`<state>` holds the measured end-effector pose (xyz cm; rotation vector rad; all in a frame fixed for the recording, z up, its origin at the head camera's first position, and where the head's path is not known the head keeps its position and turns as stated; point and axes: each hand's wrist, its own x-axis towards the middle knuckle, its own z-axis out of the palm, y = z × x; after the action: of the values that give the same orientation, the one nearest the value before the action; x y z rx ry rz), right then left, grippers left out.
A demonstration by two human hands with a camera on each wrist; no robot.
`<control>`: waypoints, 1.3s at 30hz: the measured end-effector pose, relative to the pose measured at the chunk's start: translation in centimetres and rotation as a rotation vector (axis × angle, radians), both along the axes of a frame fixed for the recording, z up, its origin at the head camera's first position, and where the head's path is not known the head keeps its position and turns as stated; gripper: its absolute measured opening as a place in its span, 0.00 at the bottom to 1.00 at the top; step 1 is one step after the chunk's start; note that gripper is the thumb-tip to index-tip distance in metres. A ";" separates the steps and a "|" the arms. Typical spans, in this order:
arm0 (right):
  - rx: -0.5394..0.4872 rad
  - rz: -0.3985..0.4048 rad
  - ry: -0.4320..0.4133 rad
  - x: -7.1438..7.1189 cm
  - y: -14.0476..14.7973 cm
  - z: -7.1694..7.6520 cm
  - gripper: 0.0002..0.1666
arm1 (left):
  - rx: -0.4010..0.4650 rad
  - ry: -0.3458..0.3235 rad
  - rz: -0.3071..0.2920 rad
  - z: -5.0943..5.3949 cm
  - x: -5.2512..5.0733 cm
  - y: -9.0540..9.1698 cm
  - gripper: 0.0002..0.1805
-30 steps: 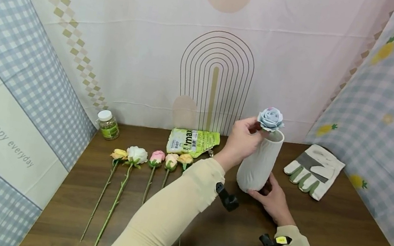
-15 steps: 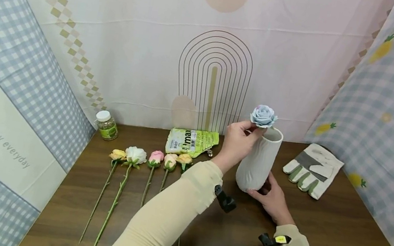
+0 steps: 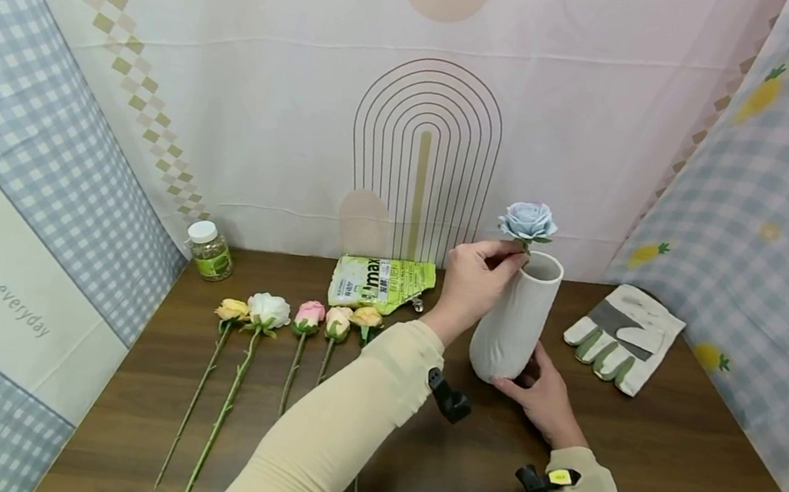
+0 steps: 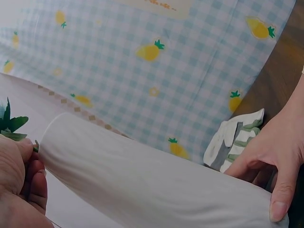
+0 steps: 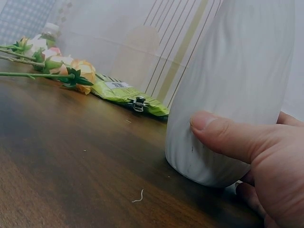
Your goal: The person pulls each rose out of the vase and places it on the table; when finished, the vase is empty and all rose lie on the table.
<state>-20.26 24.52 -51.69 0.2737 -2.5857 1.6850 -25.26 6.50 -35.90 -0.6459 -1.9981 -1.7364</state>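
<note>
A pale blue rose (image 3: 527, 221) stands at the mouth of the white vase (image 3: 514, 322). My left hand (image 3: 474, 284) pinches the rose's stem just below the bloom, beside the vase rim. Green leaves (image 4: 12, 124) and a bit of stem show at those fingertips in the left wrist view; the lower stem is hidden, apparently inside the vase. My right hand (image 3: 546, 398) holds the vase low down, its thumb pressed on the near side in the right wrist view. There the vase's base (image 5: 204, 173) rests on the table.
Several roses lie at left: yellow (image 3: 232, 311), white (image 3: 269, 311), pink (image 3: 310, 314), peach (image 3: 338, 322) and orange (image 3: 367, 318). Behind are a white-capped jar (image 3: 211, 252) and a clipped green packet (image 3: 380, 284). A work glove (image 3: 624, 337) lies right of the vase on the wooden table (image 3: 678, 488).
The blue rose has shifted a little left and up, showing more stem and leaf below the bloom. My left hand has moved slightly left; my right hand keeps its place on the vase.
</note>
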 end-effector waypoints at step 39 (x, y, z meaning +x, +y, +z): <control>-0.021 -0.022 0.037 -1.4 1.0 -2.9 0.60 | -0.010 -0.018 -0.030 2.1 -0.8 -0.3 0.09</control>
<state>-21.62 25.54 -54.64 0.2718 -2.5332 1.6823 -26.02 6.25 -33.78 -0.6695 -2.0202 -1.7567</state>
